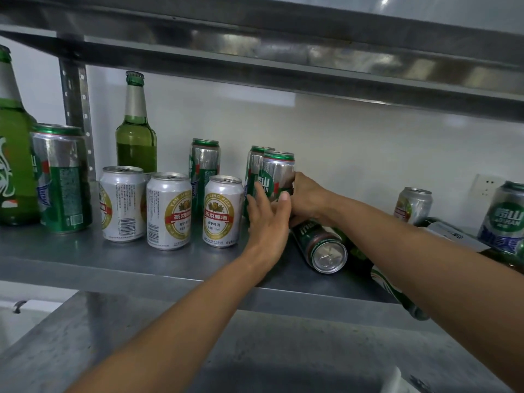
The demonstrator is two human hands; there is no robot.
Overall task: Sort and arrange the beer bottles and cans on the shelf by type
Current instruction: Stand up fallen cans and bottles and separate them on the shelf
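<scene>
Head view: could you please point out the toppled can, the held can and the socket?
toppled can (314, 239): head view, side wall.
held can (279, 173): head view, silver upper body.
socket (486, 184): head view, faceplate centre.

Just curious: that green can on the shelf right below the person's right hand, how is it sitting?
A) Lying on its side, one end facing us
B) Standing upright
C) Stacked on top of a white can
A: the lying can rests on its side on the shelf with its silver end toward the camera, just below the right hand, which grips the upright can.
</scene>
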